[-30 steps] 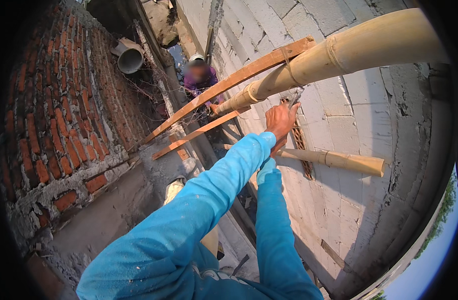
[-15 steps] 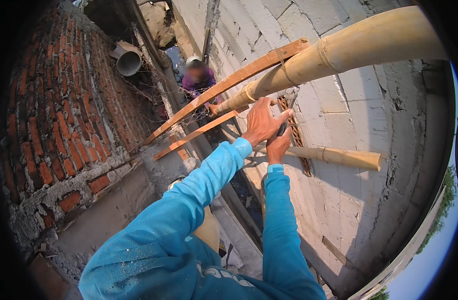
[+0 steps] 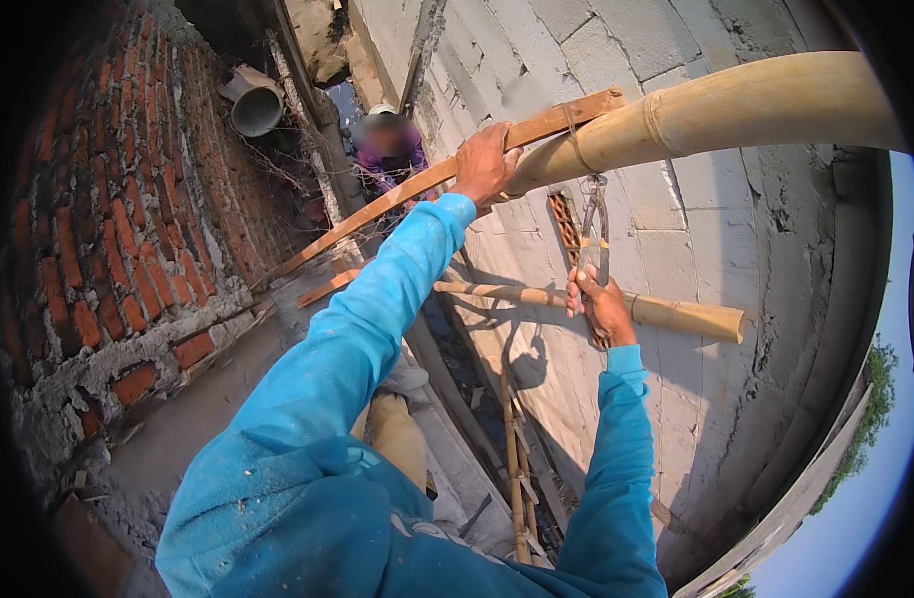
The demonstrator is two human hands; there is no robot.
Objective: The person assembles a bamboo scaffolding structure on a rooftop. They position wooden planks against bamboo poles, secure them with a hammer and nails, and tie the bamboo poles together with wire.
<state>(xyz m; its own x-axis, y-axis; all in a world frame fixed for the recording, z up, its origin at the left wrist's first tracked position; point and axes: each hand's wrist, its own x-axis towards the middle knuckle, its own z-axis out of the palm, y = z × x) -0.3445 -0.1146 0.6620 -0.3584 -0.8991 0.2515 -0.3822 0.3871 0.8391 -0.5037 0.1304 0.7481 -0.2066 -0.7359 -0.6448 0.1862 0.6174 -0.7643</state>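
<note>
My left hand [image 3: 485,164] is closed over the wooden batten [image 3: 552,123], right where it runs along a thick bamboo pole [image 3: 716,110]. A thin wire [image 3: 576,145] loops around the batten and pole together. My right hand [image 3: 605,307] grips a pair of long-handled pincers [image 3: 603,239]. Its jaws point up at the wire, just under the pole; whether they pinch the wire I cannot tell. Behind my right hand a thinner bamboo pole [image 3: 686,317] sticks out along the block wall.
A pale block wall [image 3: 716,209] rises on the right, a rough red brick wall [image 3: 128,229] on the left. Between them, lower down, is a person in purple [image 3: 389,149]. A grey pipe [image 3: 257,110] juts from the brick side. Thin bamboo poles [image 3: 517,458] stand below.
My left hand has moved up and left onto the batten, away from my right hand. My right hand has dropped lower and right, with the pincers now upright and in plain sight.
</note>
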